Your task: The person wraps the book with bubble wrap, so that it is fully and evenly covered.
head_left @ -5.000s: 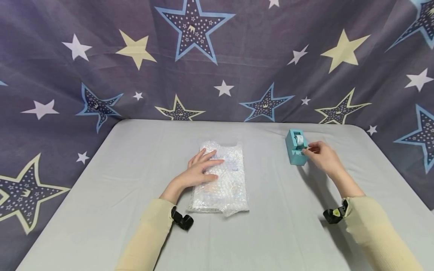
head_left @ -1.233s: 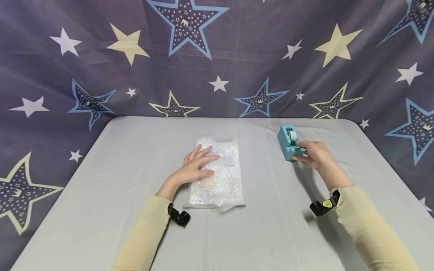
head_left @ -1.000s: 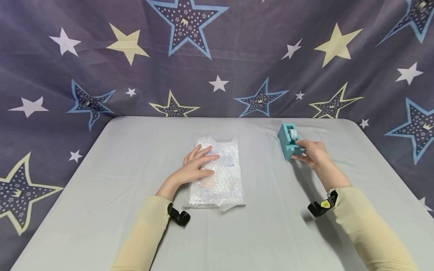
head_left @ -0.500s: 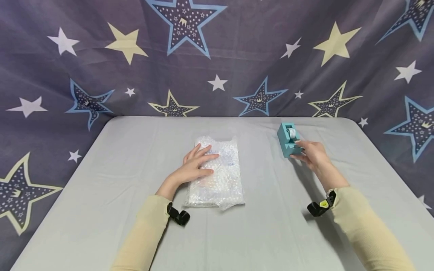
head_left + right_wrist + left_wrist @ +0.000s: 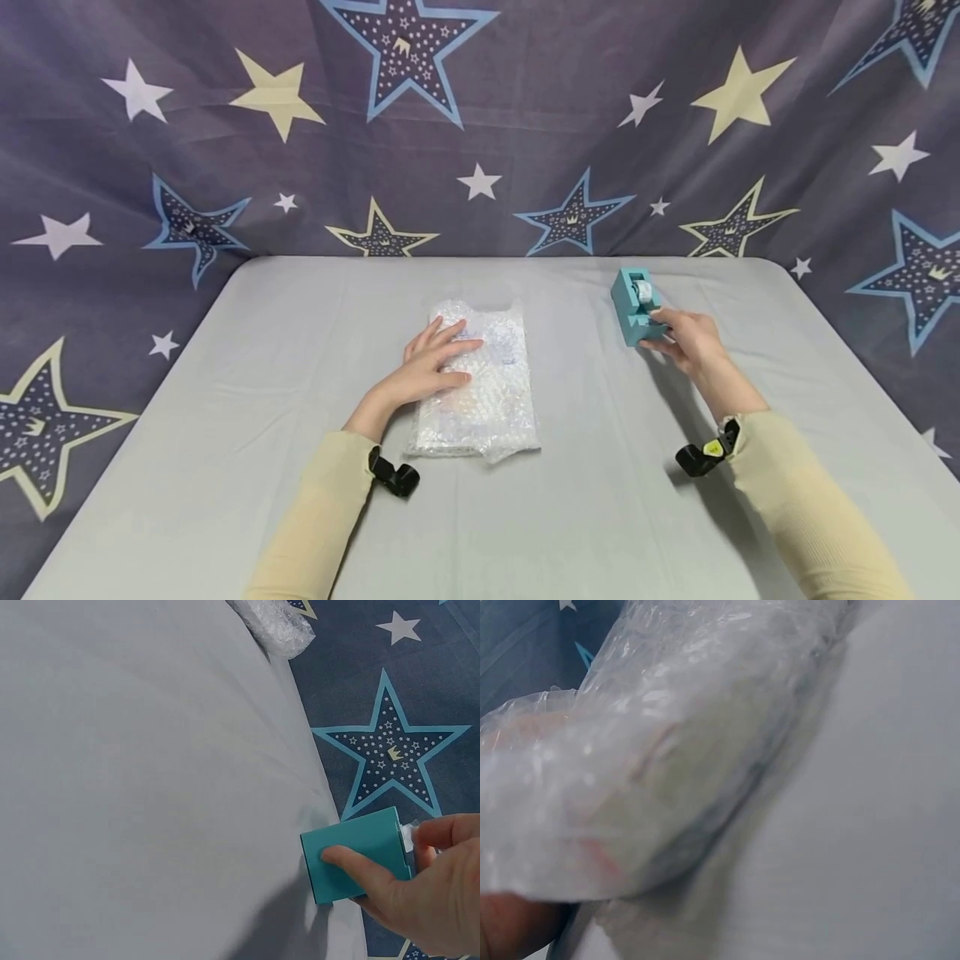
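Observation:
A flat packet in bubble wrap (image 5: 498, 400) lies on the table, its contents blurred by the wrap. My left hand (image 5: 429, 373) rests on its left half with the fingers spread. Up close, the left wrist view shows the crinkled wrap (image 5: 667, 772) with part of the hand beneath or behind it. At the back right stands a teal tape dispenser (image 5: 630, 312) bearing a roll of clear tape (image 5: 642, 292). My right hand (image 5: 692, 337) grips the dispenser's near end. In the right wrist view, the thumb presses the teal face (image 5: 352, 840), and a finger touches the whitish tape end (image 5: 408, 838).
Grey cloth covers the table (image 5: 300, 500). Behind it hangs a dark curtain (image 5: 480, 100) patterned with stars, close to the dispenser's far side. A black wrist camera sits on each forearm, the right one (image 5: 701, 458) hanging just over the cloth.
Since five seconds ago my right thumb has gone lower onto the dispenser's front and the fingers have come round its near end. Lately the dispenser has shifted slightly backward. My left hand stays put.

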